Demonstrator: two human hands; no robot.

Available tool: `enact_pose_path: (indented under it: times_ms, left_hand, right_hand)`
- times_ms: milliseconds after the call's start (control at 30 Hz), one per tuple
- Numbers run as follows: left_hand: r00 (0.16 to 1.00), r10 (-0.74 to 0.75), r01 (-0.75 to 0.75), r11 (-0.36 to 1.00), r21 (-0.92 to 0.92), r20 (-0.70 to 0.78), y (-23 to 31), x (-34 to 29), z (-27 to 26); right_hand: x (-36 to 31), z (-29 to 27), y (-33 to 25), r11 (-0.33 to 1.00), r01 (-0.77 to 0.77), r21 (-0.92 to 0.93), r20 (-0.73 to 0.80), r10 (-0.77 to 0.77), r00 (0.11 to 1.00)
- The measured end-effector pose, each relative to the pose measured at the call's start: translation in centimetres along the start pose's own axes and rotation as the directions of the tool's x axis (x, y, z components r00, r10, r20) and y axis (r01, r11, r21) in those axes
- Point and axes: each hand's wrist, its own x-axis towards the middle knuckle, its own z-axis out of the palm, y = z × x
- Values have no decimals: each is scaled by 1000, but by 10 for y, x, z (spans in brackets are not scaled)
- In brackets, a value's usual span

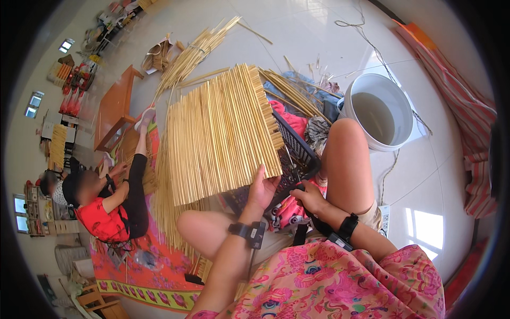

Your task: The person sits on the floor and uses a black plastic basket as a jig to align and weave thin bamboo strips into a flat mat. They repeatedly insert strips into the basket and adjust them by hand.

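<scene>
A stiff mat of yellow straw stalks (pixel 215 133), laid side by side, slants up in front of my knees over a dark plastic basket (pixel 304 142). Its near right corner is gripped by my left hand (pixel 263 189), thumb on the upper face. The stalk ends along the right edge are uneven. Just right of that corner, my right hand (pixel 309 200) is closed round a dark-handled tool (pixel 297 187). A thin blade or rod seems to rise from it beside the mat, but its kind is unclear. Pink cloth lies beneath my hands.
A white bucket of murky water (pixel 378 114) stands by my right knee. Loose stalks (pixel 297 95) and a tied bundle (pixel 197 52) lie beyond the mat. At left a person in red (pixel 106 215) sits on a floral rug (pixel 159 274), near a wooden bench (pixel 118 106).
</scene>
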Motion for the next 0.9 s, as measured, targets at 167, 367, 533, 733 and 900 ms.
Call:
enact_pose_path:
  times_ms: [167,367,533,733,900]
  left_hand:
    - [1000,-5,5,1000,14,-3,3,-3,4]
    - [999,37,-37,999,26,9,9,-7,6]
    - [999,44,-44,999,2,-5,14,-18,8]
    - [997,72,-72,997,6,-33,19,-26,11]
    - [997,77,-77,997,27,-11,20,-26,13]
  right_hand:
    - [0,-1,0,996,-88,-23,53,89,995]
    - [0,2,0,990,-92,109,89,83,993]
    - [9,4,-57,878,137,458,-30,-139,990]
    - [66,4,-89,874,141,465,-103,-105,989]
    - [67,13,-79,887,127,444,-96,-93,991]
